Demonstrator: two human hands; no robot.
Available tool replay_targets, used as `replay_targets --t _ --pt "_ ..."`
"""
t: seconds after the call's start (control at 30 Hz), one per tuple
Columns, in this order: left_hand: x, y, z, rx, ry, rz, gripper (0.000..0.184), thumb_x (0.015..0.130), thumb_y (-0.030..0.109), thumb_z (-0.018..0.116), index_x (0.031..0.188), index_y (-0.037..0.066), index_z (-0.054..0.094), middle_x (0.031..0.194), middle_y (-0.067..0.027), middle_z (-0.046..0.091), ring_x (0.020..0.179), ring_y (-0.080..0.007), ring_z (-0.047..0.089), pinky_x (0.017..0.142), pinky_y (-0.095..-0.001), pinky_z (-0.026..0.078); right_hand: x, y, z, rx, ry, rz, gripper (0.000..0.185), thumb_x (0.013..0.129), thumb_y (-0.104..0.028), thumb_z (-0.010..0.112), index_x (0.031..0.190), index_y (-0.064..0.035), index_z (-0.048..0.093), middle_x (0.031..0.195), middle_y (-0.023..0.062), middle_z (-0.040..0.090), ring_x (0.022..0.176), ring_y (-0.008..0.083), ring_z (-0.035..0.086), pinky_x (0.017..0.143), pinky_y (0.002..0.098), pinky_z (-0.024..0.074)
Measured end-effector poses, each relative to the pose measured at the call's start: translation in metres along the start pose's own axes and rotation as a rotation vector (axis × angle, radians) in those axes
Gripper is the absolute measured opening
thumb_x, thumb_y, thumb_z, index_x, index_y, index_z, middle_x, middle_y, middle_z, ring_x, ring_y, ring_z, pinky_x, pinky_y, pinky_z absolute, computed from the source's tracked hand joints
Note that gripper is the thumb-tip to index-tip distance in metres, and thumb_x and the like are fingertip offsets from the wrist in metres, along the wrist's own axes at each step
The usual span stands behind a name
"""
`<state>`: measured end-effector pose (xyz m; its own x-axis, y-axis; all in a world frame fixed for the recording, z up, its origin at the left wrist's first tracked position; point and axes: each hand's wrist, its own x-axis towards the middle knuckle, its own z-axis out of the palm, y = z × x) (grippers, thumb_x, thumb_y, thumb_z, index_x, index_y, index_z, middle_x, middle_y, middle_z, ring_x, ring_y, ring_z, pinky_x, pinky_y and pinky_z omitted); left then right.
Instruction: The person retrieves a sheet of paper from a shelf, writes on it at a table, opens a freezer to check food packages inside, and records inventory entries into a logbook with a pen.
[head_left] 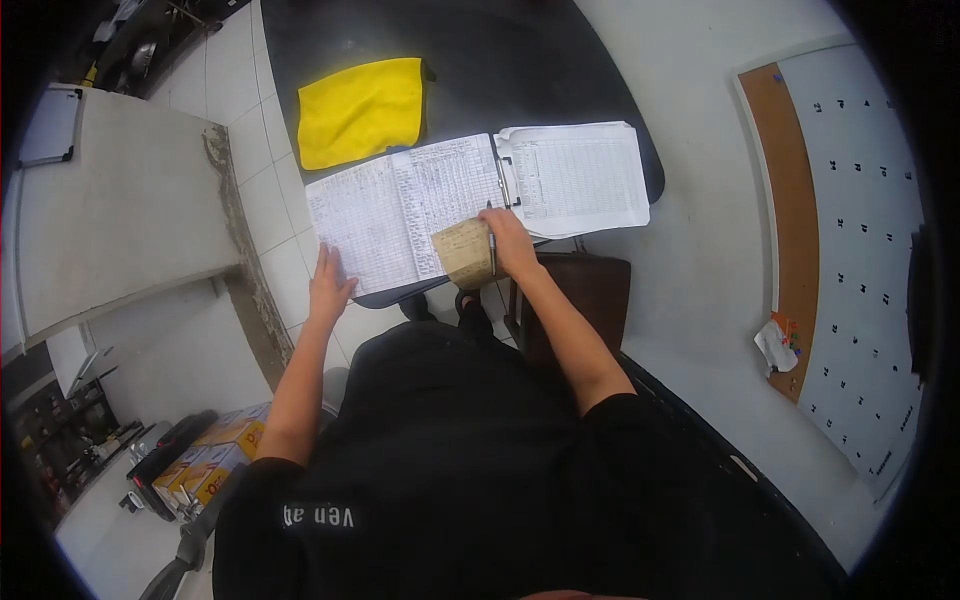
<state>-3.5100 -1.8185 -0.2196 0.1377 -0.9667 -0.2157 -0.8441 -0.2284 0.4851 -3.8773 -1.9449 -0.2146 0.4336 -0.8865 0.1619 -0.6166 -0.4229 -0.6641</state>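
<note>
An open notebook (375, 220) with handwritten, ruled pages lies on the black table (480, 60). My left hand (328, 285) rests flat on its lower left corner with the fingers spread. Above the notebook's lower right part, my right hand (508, 240) holds a small brownish handwritten paper (463, 252) and a dark pen (491, 240). Just right of the notebook is a clipboard (508, 180) with a stack of printed sheets (580, 175). A yellow cloth (360, 112) lies beyond the notebook, at the left.
A brown chair (580, 305) stands under the table's near right edge. On the right wall hangs a board (850, 230) with a cork strip (795, 230). Yellow and white boxes (212, 460) sit at the lower left, below a pale partition (120, 210).
</note>
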Motion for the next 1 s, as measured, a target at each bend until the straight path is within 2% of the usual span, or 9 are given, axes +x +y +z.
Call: replay_targets --t 0.1,0.2,0.3,0.43,0.53,0.67,0.73,0.97,1.0 --pt "0.001 0.007 -0.001 -0.042 -0.015 -0.032 0.081 0.073 0.010 0.076 0.142 0.001 0.035 0.153 -0.0230 0.022 0.135 -0.0392 0.036 0.107 -0.0409 0.038 0.002 -0.001 0.001 0.021 0.040 -0.024 0.022 0.083 -0.007 0.049 0.104 -0.0067 0.055 0.096 0.0121 0.057 0.095 0.0321 0.055 0.082 0.0399 0.0455" --pt "0.001 0.006 -0.001 -0.110 -0.035 -0.056 0.080 0.074 0.008 0.075 0.143 0.003 0.035 0.154 -0.0217 0.021 0.139 -0.0363 0.031 0.109 -0.0395 0.034 0.003 -0.001 -0.002 0.047 0.038 -0.041 0.022 0.083 -0.006 0.050 0.104 -0.0071 0.055 0.098 0.0118 0.057 0.095 0.0321 0.055 0.082 0.0398 0.0456" --pt "-0.001 0.001 0.003 -0.129 0.016 -0.016 0.078 0.073 0.009 0.075 0.141 0.002 0.037 0.155 -0.0197 0.019 0.137 -0.0366 0.033 0.108 -0.0399 0.037 0.001 0.009 -0.002 0.079 0.030 -0.049 0.024 0.082 -0.004 0.050 0.105 -0.0064 0.055 0.097 0.0123 0.057 0.095 0.0326 0.054 0.082 0.0402 0.0458" --pt "-0.002 0.001 0.006 -0.185 0.041 -0.043 0.080 0.072 0.009 0.077 0.141 0.004 0.037 0.154 -0.0204 0.019 0.138 -0.0360 0.031 0.109 -0.0397 0.036 -0.001 0.018 -0.006 0.088 -0.003 -0.048 0.025 0.082 -0.004 0.050 0.107 -0.0060 0.056 0.099 0.0131 0.057 0.097 0.0334 0.055 0.083 0.0401 0.0460" --pt "-0.007 0.007 0.003 -0.120 0.068 -0.141 0.083 0.069 0.009 0.079 0.141 0.006 0.038 0.153 -0.0237 0.020 0.138 -0.0383 0.031 0.110 -0.0403 0.035 0.002 0.019 -0.006 0.110 -0.011 -0.007 0.027 0.083 -0.003 0.049 0.109 -0.0055 0.057 0.106 0.0154 0.058 0.103 0.0345 0.055 0.088 0.0404 0.0455" --pt "-0.011 0.014 0.008 -0.140 0.086 -0.157 0.084 0.067 0.011 0.081 0.140 0.008 0.040 0.150 -0.0277 0.021 0.135 -0.0424 0.032 0.110 -0.0420 0.035 0.014 0.017 -0.002 0.186 0.024 0.005 0.027 0.083 -0.002 0.048 0.109 -0.0051 0.057 0.108 0.0161 0.059 0.104 0.0354 0.054 0.090 0.0398 0.0442" --pt "-0.013 0.015 0.011 -0.127 0.102 -0.154 0.083 0.067 0.011 0.081 0.140 0.008 0.041 0.150 -0.0283 0.021 0.133 -0.0439 0.034 0.108 -0.0436 0.037 0.028 0.011 -0.006 0.214 0.028 0.093 0.027 0.083 0.000 0.047 0.108 -0.0042 0.057 0.106 0.0168 0.058 0.103 0.0351 0.055 0.090 0.0378 0.0435" --pt "-0.014 0.021 0.011 -0.113 0.118 -0.176 0.081 0.068 0.011 0.079 0.140 0.009 0.041 0.150 -0.0283 0.022 0.129 -0.0454 0.039 0.105 -0.0450 0.040 0.101 0.013 0.013 0.196 0.064 -0.002 0.026 0.083 0.001 0.051 0.108 -0.0044 0.056 0.106 0.0170 0.059 0.104 0.0349 0.054 0.092 0.0379 0.0426" --pt "-0.015 0.021 0.011 -0.135 0.113 -0.179 0.081 0.068 0.012 0.079 0.140 0.009 0.041 0.150 -0.0282 0.022 0.129 -0.0456 0.039 0.105 -0.0450 0.040 0.108 0.017 0.012 0.118 0.054 -0.044 0.025 0.085 -0.002 0.051 0.109 -0.0043 0.057 0.113 0.0182 0.059 0.113 0.0359 0.052 0.097 0.0408 0.0410"
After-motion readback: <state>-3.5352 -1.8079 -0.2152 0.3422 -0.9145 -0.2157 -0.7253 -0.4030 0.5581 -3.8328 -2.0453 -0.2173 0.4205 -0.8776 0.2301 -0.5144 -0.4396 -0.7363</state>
